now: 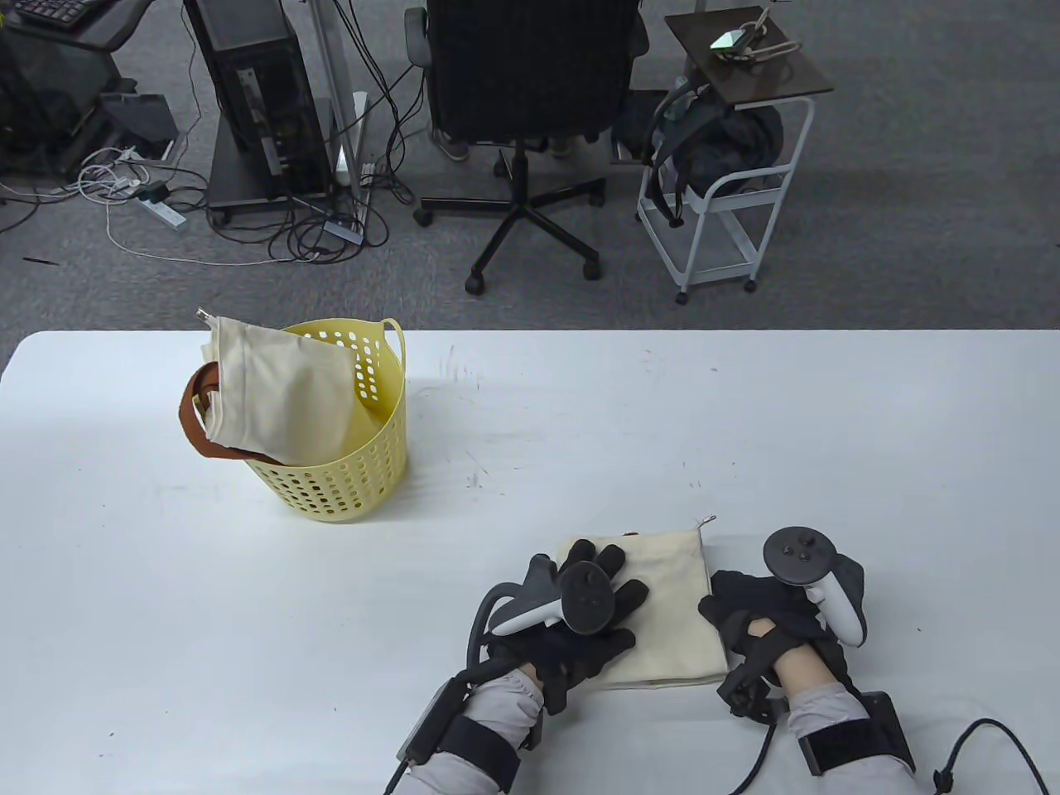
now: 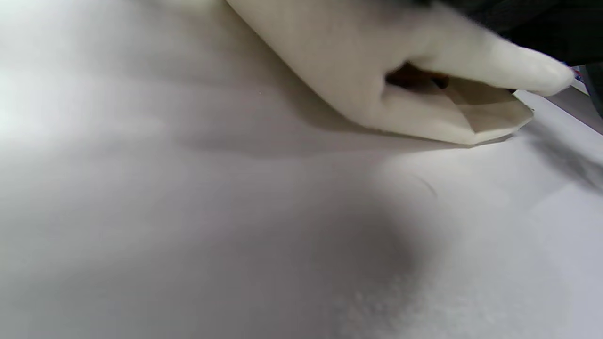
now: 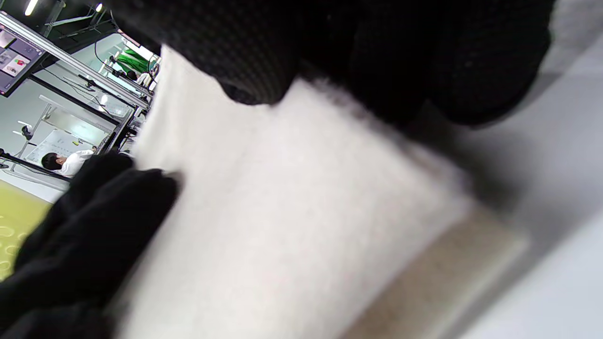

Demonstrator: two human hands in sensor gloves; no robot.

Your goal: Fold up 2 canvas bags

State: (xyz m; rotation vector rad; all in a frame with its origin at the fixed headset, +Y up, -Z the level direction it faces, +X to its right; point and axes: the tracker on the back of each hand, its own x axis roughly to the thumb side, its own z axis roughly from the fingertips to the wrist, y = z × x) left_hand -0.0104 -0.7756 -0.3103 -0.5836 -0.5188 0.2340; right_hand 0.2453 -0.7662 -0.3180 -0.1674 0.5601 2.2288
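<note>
A folded cream canvas bag (image 1: 671, 604) lies flat near the table's front edge. My left hand (image 1: 592, 609) rests flat on its left part with the fingers spread. My right hand (image 1: 745, 617) is at the bag's right edge, and its fingertips (image 3: 377, 47) lie on top of the cloth (image 3: 292, 212). The left wrist view shows the bag's folded layers (image 2: 377, 70) from the side. A second cream canvas bag (image 1: 273, 389) with brown straps hangs out of a yellow basket (image 1: 348, 489) at the left.
The white table (image 1: 745, 431) runs wide around the bag. The yellow basket stands far left of my hands. Beyond the far edge are an office chair (image 1: 530, 83), a white cart (image 1: 729, 199) and cables on the floor.
</note>
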